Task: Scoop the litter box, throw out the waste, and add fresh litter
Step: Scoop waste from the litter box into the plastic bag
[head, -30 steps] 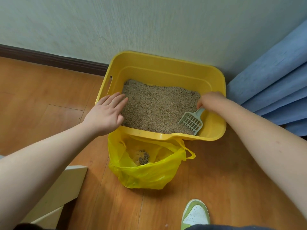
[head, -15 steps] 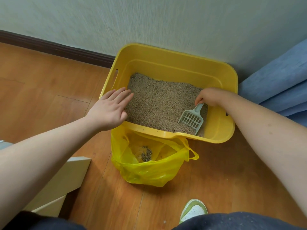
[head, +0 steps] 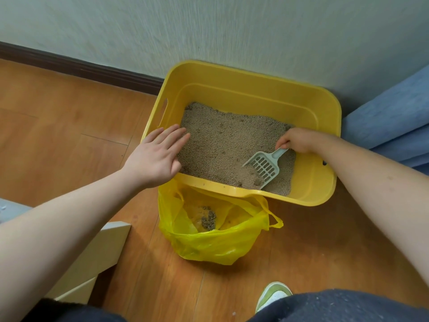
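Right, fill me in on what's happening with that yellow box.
A person is scooping a yellow litter box that sits on the wood floor against the wall. The right hand grips the handle of a pale slotted scoop, whose blade is dug into the litter near the front wall. The left hand rests flat on the box's left rim. A yellow plastic bag stands open in front, with some clumps already inside.

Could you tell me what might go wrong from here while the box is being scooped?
The scoop digs at the near wall of the litter box, so a quick lift may flick litter over the low rim onto the floor. The yellow bag is slack and partly under the rim, so dumped waste could miss its mouth. The left hand lies flat on the box's edge; it may not hold the box firm.
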The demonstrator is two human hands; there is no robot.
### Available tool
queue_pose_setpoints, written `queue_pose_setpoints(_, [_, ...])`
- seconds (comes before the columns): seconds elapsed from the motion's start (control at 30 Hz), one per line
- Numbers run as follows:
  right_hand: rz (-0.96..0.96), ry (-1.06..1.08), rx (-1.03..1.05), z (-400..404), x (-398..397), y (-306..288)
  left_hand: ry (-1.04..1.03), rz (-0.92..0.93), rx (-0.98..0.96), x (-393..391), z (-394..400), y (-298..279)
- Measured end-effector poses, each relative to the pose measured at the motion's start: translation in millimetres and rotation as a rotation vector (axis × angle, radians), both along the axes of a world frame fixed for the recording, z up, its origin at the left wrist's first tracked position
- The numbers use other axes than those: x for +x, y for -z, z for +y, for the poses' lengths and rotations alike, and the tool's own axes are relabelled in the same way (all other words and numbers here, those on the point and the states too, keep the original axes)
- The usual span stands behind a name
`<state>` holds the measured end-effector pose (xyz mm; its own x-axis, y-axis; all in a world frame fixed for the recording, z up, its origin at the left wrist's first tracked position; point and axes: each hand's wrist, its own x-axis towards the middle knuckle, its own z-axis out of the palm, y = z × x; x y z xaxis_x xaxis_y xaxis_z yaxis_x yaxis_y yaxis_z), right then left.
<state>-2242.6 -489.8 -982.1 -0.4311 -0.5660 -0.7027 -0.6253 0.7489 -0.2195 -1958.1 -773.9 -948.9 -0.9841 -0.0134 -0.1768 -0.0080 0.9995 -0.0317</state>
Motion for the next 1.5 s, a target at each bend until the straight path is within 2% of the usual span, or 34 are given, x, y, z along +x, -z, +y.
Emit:
queue_pose_setpoints(0.37, [0.023,0.093,-0.067,-22.5,41.2,0.5,-0.014,-0.014,-0.019,1.1,-0.2,1.4])
queue_pose_setpoints(0.57, [0.079,0.101,-0.155,-41.4,85.8,-16.0,-0.069,0.044,0.07,-0.8,-0.8,-3.7])
queue_pose_setpoints(0.83, [0.082,0.119,-0.214,-92.6,135.9,-0.5,-0.085,0.081,0.098,1.5,0.8,-4.4])
queue_pose_setpoints(1.0, [0.017,0.272,-0.218,-111.2,150.5,4.1,-0.084,0.098,0.105,2.2,2.0,-4.4])
queue_pose_setpoints(1.23, [-0.246,0.604,-0.315,-104.2,146.3,8.5,-0.082,0.11,0.135,2.3,1.5,-4.2])
queue_pose_setpoints(1.33, [-0.28,0.642,-0.361,-99.7,142.8,7.3,-0.061,0.11,0.151,3.2,-0.7,-4.7])
queue_pose_setpoints(1.5, [-0.214,0.615,-0.392,-78.3,125.8,-9.1,-0.059,0.099,0.173,3.9,-2.1,-4.8])
